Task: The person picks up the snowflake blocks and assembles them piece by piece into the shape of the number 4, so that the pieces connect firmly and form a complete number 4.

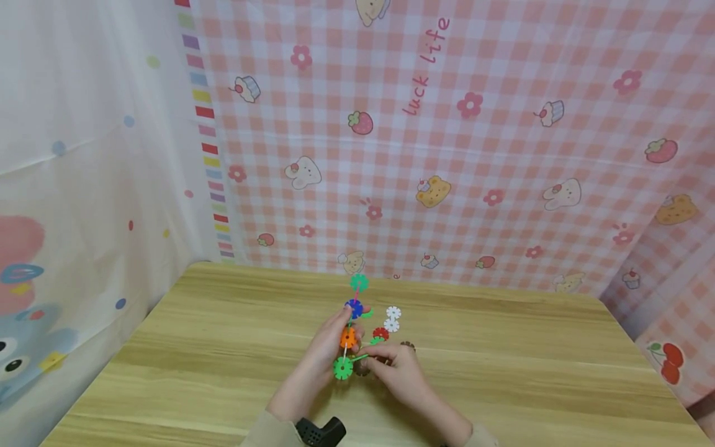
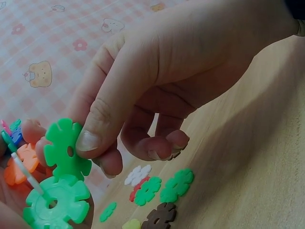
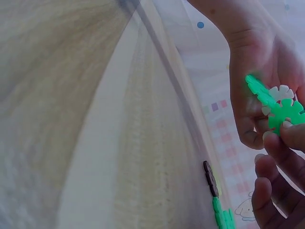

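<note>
My left hand (image 1: 324, 347) holds a chain of interlocking flower-shaped plastic discs, thumb near the blue disc (image 1: 354, 308). Along the chain sit a green disc at the far end, the orange disc (image 1: 347, 337), an edge-on white disc (image 2: 26, 174) and a green end disc (image 1: 342, 368) nearest me. Between thumb and index finger, my right hand (image 1: 402, 366) pinches another green disc (image 2: 59, 148). Its edge meets the rim of the green end disc, and the two overlap in the left wrist view. The other right fingers curl loosely below.
Loose discs lie on the wooden table (image 1: 503, 372) beyond and beneath the hands: white discs (image 1: 392, 319), a red disc (image 1: 381, 333), green discs (image 2: 177, 185), a brown disc (image 2: 159, 217) and a yellow one (image 2: 132, 224). A checked pink cloth (image 1: 391, 186) hangs behind the table.
</note>
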{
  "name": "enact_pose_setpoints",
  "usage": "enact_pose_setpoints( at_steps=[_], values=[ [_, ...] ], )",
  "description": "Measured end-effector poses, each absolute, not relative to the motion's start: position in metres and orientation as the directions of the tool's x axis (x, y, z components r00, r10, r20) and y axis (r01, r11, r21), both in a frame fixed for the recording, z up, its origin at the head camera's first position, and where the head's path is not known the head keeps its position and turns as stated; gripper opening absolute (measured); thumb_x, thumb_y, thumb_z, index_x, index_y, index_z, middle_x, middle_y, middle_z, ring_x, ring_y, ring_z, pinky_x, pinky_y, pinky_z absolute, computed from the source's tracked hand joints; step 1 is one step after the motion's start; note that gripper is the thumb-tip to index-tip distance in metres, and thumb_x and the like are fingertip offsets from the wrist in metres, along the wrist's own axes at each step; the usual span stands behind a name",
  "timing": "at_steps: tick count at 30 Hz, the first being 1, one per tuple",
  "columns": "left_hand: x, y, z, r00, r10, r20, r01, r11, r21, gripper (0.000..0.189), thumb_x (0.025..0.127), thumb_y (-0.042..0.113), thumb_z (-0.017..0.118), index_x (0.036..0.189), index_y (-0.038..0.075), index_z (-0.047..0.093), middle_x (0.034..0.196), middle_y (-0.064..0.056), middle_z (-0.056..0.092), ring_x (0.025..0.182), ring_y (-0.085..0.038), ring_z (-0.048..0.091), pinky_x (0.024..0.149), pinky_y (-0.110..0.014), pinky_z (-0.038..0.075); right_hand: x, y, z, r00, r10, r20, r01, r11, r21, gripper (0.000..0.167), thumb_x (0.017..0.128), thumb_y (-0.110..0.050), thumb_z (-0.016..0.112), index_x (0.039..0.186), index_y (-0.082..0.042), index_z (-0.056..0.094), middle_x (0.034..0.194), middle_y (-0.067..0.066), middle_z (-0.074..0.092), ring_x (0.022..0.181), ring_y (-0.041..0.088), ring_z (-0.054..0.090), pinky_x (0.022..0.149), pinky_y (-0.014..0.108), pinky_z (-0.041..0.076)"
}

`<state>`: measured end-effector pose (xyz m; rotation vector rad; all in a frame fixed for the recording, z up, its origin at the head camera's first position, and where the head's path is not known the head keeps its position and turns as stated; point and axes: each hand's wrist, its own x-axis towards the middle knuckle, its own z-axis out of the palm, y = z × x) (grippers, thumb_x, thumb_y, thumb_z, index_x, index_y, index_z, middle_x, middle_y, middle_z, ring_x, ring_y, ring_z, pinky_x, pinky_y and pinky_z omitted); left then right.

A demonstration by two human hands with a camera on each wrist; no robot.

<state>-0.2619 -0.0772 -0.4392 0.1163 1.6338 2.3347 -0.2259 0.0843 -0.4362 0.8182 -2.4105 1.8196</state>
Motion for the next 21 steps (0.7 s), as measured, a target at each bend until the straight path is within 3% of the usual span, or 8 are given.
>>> enact_pose_setpoints(
  at_steps=[12, 21],
  values=[
    [-0.2616, -0.077, -0.439, -0.962, 0.25, -0.105, -0.186, -0.323, 0.928, 0.044, 0.104, 0.04, 0.039, 0.128, 0.007, 0.056, 0.074, 0.001, 0.05, 0.056, -0.006, 0.048, 0.053, -0.017, 0.042, -0.2244, 0.0837, -0.4366, -0.844, -0.386, 0.372, -0.47, 0.201, -0.859, 0.016, 0.085, 0.013, 0.061, 0.096, 0.008, 0.072, 0.086, 0.021, 0.069, 0.062, 0.029, 0.059, 0.057, 0.021, 0.05],
    [-0.2616, -0.0771, -0.4392, -0.966, 0.235, -0.109, -0.18, -0.308, 0.934, 0.049, 0.104, 0.041, 0.038, 0.132, 0.004, 0.053, 0.074, 0.001, 0.051, 0.057, -0.006, 0.048, 0.054, -0.018, 0.042, -0.2235, 0.0832, -0.4351, -0.793, -0.391, 0.468, -0.574, 0.22, -0.789, 0.018, 0.081, 0.016, 0.063, 0.094, 0.007, 0.072, 0.082, 0.019, 0.068, 0.065, 0.007, 0.052, 0.056, 0.022, 0.048]
  ],
)
